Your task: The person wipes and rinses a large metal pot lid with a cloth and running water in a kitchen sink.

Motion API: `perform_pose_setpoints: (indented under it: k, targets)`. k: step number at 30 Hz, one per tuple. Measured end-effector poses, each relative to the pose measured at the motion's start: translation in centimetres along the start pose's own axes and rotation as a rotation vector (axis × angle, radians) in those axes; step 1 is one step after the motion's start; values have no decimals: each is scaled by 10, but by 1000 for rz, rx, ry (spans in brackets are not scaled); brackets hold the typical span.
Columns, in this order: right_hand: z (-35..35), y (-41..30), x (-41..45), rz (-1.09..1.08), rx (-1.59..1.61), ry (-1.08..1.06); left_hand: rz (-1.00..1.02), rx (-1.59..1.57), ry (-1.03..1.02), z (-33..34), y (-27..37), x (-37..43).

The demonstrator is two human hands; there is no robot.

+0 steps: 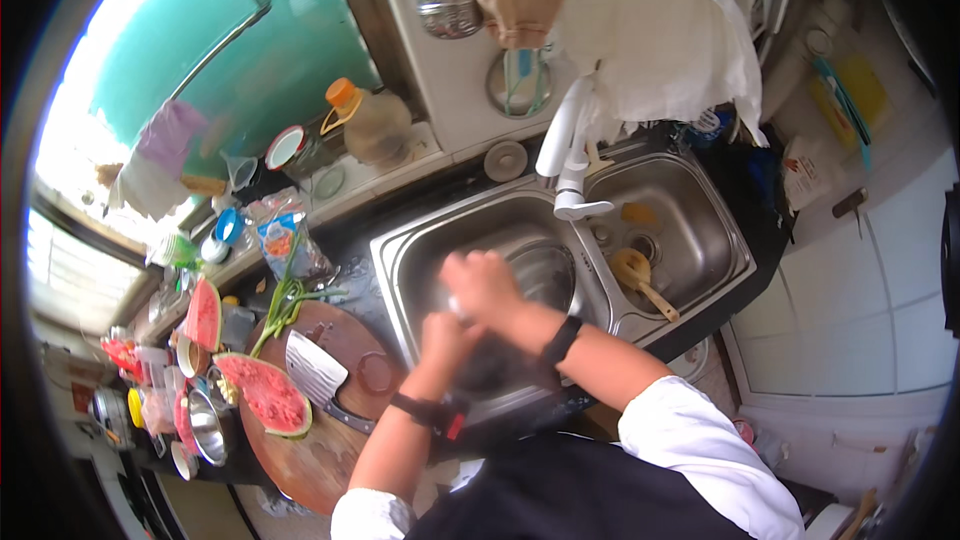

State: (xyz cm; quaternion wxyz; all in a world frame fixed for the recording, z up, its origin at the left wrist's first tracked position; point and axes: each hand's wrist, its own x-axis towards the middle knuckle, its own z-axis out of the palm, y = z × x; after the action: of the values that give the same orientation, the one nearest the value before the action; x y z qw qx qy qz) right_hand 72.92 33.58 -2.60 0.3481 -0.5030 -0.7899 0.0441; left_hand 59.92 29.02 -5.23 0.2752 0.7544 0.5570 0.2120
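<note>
Both of my hands are over the left bowl of a stainless steel double sink (420,232), pressed together and blurred. My left hand (448,337) is curled, just below my right hand (484,289), whose fingers are bent too. A small white patch shows between them; what it is cannot be made out. Behind my right hand, a round shiny vessel (544,274) lies in the bowl. The white faucet (574,180) stands at the sink's back edge. A wooden-handled brush or scoop (637,274) rests in the right bowl.
Left of the sink, a round wooden cutting board (307,465) bears a cleaver (315,371), a cut watermelon piece (266,394) and green onions (281,307). A steel bowl (206,427) stands beyond it. An orange-capped jug (375,124) is on the ledge; a pale cloth (652,30) hangs behind the faucet.
</note>
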Motion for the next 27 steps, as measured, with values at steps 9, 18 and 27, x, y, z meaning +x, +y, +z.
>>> perform_pose_setpoints:
  k: [9, 18, 27]
  targets:
    - [-11, 115, -26, 619, 306, 224, -58, -166, 132, -1, 8, -8]
    - [56, 133, -83, 945, 351, 287, -136, -185, 27, -11, 16, 15]
    - [21, -19, -56, 306, 282, 114, -104, -605, 277, 26, -3, 27]
